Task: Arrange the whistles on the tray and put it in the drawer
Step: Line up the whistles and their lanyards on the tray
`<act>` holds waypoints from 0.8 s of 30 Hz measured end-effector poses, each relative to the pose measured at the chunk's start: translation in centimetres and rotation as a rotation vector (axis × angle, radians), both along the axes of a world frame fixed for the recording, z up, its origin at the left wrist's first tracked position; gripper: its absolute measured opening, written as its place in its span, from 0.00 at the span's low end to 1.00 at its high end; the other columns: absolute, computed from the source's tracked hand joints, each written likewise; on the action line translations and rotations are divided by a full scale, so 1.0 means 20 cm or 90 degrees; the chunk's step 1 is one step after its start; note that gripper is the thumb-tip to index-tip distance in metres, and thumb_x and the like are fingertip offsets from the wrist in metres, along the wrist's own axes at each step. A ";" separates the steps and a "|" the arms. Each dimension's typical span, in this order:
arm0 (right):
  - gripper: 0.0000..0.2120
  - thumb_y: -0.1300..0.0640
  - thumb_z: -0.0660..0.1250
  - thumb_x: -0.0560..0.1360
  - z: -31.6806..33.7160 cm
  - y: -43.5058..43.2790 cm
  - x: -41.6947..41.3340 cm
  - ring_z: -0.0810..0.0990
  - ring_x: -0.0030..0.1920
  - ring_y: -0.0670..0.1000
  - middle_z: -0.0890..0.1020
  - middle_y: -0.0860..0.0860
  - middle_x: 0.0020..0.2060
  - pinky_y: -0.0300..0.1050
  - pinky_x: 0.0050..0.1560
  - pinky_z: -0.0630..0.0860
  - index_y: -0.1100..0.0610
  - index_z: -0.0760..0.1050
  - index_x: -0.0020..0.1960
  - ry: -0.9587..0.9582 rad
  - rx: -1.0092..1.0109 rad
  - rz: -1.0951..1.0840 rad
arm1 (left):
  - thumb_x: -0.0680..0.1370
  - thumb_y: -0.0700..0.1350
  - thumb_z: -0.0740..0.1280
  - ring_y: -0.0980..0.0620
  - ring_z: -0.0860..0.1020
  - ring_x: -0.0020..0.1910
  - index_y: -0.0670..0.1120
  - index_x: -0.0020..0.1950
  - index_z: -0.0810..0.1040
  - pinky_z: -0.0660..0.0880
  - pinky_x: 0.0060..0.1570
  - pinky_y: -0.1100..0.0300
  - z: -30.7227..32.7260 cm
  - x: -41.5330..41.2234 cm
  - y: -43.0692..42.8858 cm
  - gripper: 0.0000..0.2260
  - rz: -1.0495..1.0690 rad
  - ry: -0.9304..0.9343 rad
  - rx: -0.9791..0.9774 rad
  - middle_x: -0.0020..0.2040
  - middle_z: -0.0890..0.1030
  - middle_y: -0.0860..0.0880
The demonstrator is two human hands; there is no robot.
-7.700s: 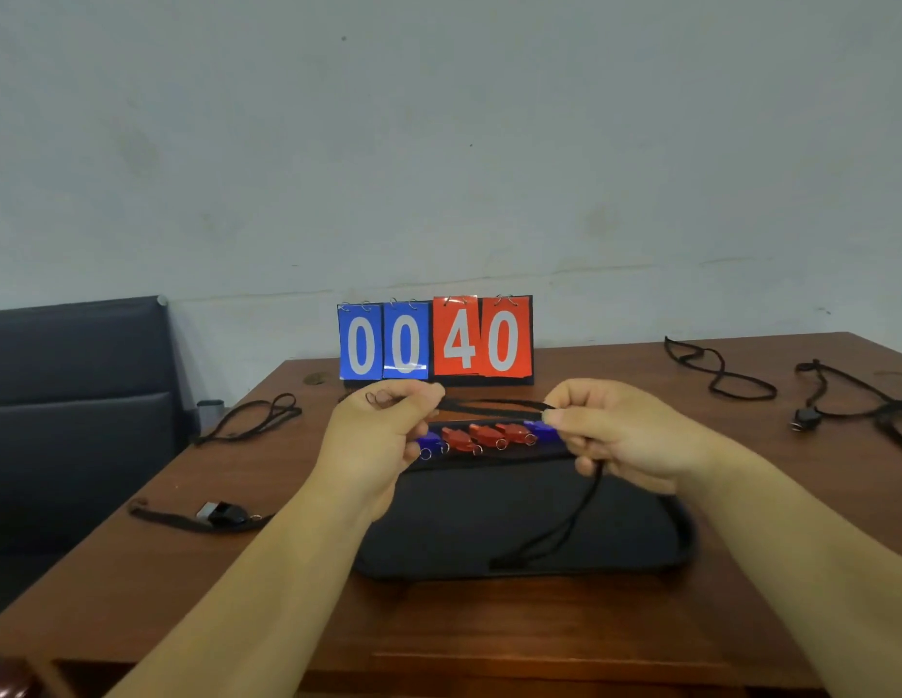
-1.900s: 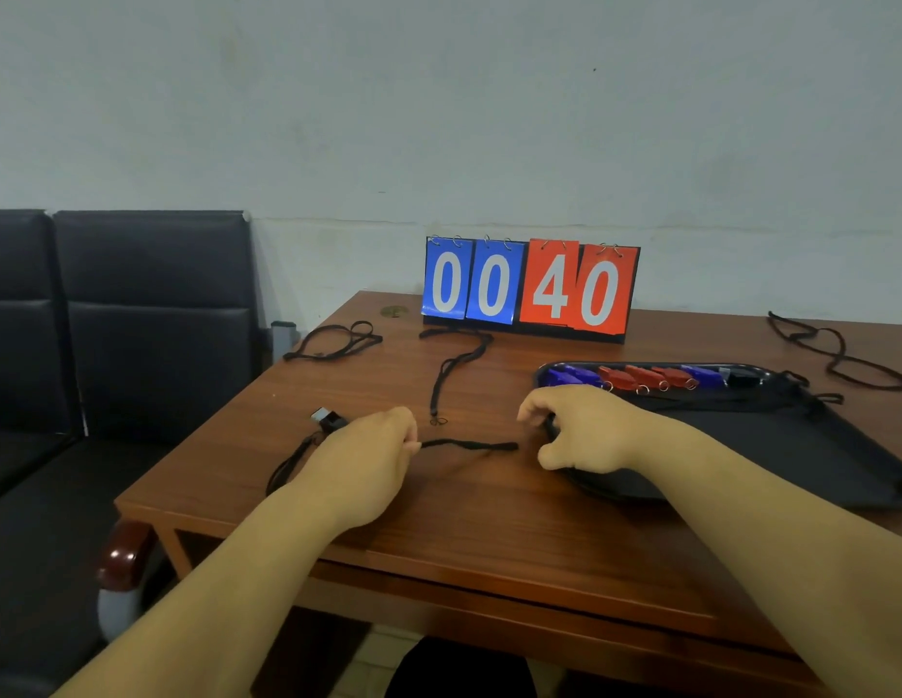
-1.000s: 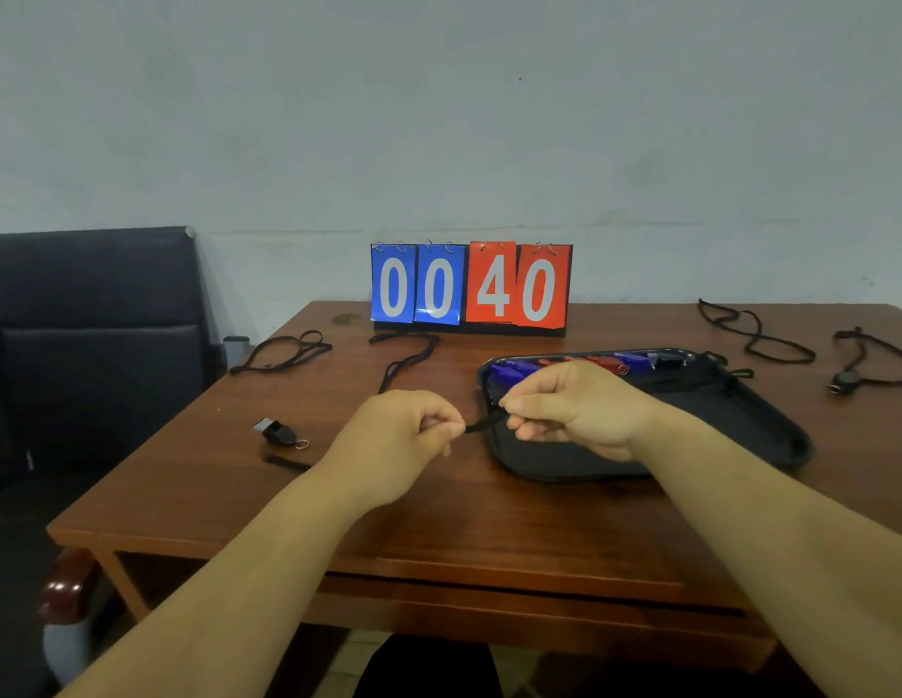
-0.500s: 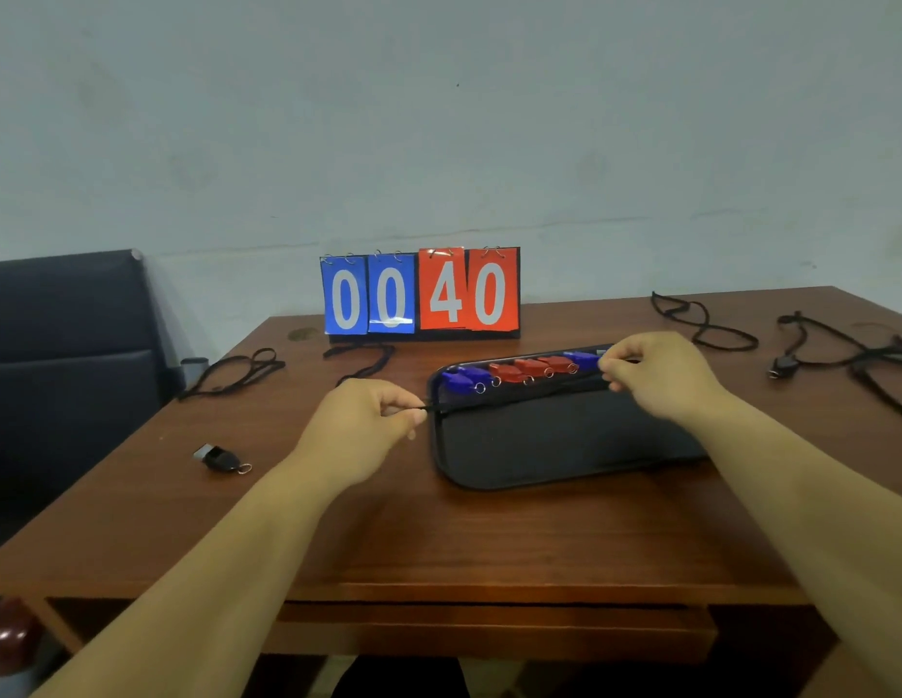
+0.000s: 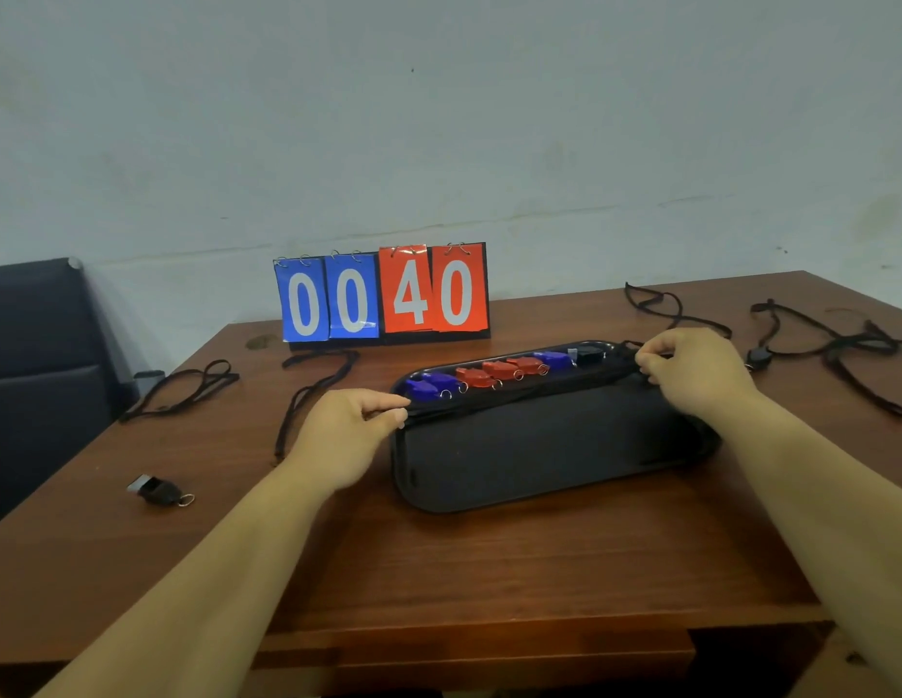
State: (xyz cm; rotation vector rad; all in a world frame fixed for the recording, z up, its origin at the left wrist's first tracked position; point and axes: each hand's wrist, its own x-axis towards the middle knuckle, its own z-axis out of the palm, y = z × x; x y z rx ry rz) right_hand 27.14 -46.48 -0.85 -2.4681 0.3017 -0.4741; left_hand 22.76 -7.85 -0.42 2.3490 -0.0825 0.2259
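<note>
Between both pinches, a cord [image 5: 514,395] is stretched across the tray [image 5: 554,445].
Left hand [image 5: 345,435] and right hand [image 5: 690,370] each grip an end; six whistles [image 5: 499,369] lined up behind the fingers, one [image 5: 159,491] left of them, drawer step not done.

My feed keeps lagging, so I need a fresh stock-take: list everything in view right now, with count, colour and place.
Rectangular plastic tray: one, black, table centre.
Whistles in tray: six along the far edge; two blue, three red, one blue, then one black.
Loose whistle with ring: one, black, table left.
Stretched lanyard: one, black, over the tray between the hands.
Loose lanyards: several, black, both table ends.
Flip scoreboard: one, blue and red, reads 0040, far edge.
Wooden table: one, brown.
Padded chair: one, dark, left.
Left hand: pinching the lanyard.
Right hand: pinching the other end.
</note>
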 end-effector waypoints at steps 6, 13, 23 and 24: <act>0.06 0.53 0.69 0.80 0.00 -0.05 0.04 0.77 0.48 0.51 0.82 0.48 0.45 0.46 0.49 0.73 0.50 0.84 0.46 0.002 -0.032 -0.015 | 0.82 0.47 0.68 0.51 0.77 0.61 0.53 0.66 0.82 0.74 0.62 0.56 0.03 0.04 -0.09 0.13 -0.032 -0.011 0.275 0.61 0.80 0.51; 0.04 0.54 0.72 0.78 -0.01 -0.07 0.05 0.76 0.46 0.50 0.80 0.48 0.43 0.45 0.49 0.71 0.51 0.84 0.45 -0.003 -0.002 -0.026 | 0.78 0.49 0.74 0.53 0.80 0.58 0.55 0.60 0.83 0.79 0.61 0.49 0.04 0.08 -0.15 0.11 0.020 0.013 0.287 0.55 0.84 0.54; 0.03 0.54 0.73 0.78 -0.04 -0.07 0.07 0.76 0.46 0.50 0.81 0.48 0.44 0.44 0.47 0.70 0.51 0.85 0.46 0.006 0.016 -0.039 | 0.79 0.55 0.71 0.52 0.76 0.56 0.56 0.48 0.82 0.75 0.58 0.51 0.05 0.10 -0.20 0.04 0.065 -0.015 0.406 0.48 0.82 0.54; 0.03 0.54 0.73 0.78 -0.05 -0.07 0.08 0.76 0.46 0.49 0.81 0.48 0.44 0.44 0.47 0.70 0.51 0.85 0.47 0.008 0.018 -0.040 | 0.79 0.55 0.71 0.51 0.76 0.57 0.55 0.48 0.82 0.75 0.58 0.51 0.05 0.11 -0.20 0.05 0.072 -0.012 0.417 0.48 0.82 0.54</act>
